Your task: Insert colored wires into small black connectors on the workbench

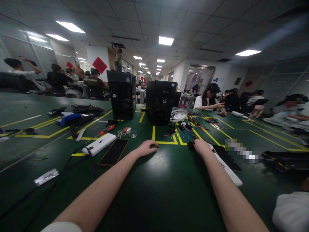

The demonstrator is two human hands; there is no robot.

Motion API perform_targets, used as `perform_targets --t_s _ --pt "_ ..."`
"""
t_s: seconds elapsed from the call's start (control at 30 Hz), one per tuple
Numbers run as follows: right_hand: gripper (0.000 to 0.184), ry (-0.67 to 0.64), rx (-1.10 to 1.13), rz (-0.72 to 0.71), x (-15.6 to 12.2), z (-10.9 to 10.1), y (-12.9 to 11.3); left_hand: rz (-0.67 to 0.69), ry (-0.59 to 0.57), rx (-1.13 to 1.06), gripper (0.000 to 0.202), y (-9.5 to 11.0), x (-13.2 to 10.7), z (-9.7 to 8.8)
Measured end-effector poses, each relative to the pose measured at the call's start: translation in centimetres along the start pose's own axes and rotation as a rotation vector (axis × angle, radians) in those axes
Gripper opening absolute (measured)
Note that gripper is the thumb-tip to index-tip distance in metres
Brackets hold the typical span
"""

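Observation:
My left hand [147,148] rests on the green table, its thumb and fingers apart with nothing between them. Close by on its left lie a dark phone [114,152] with an orange-brown edge and a white power bank [99,145]. My right hand [202,147] is closed on a small black piece [191,146], whose exact kind I cannot make out. Thin blue, red and black cables [184,132] spread just beyond it. Partly behind my right forearm lie a white device [228,169] and a flat black slab [225,156].
Two black computer towers [122,96] [161,102] stand ahead. A white round basket [178,114], glasses [127,133], a red screwdriver [107,130] and a blue-handled tool [70,119] lie around. Yellow tape [166,142] marks the table. Co-workers sit nearby; a white sleeve [292,209] shows at lower right.

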State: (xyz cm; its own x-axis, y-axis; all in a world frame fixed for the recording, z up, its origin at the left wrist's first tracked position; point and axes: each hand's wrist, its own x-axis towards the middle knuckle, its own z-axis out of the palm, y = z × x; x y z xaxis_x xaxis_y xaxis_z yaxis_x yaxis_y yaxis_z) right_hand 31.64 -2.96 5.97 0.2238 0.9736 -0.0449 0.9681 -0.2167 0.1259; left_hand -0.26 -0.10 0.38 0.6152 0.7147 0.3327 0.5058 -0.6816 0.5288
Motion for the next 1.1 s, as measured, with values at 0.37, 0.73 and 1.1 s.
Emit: perform_targets --t_s 0.37,0.73,1.1 --pt "0.033 0.109 0.084 -0.203 -2.3 -0.1 -4.4 -0.061 -0.014 -0.01 0.039 0.4 -0.2 -0.3" --pt "0.026 0.546 0.302 -0.812 -7.0 2.5 -14.8 0.097 -0.105 -0.104 0.047 -0.3 0.1 -0.6" --pt "0.014 0.598 0.511 -0.734 -6.3 3.3 -14.9 0.119 -0.082 -0.096 0.037 -0.4 0.1 -0.3"
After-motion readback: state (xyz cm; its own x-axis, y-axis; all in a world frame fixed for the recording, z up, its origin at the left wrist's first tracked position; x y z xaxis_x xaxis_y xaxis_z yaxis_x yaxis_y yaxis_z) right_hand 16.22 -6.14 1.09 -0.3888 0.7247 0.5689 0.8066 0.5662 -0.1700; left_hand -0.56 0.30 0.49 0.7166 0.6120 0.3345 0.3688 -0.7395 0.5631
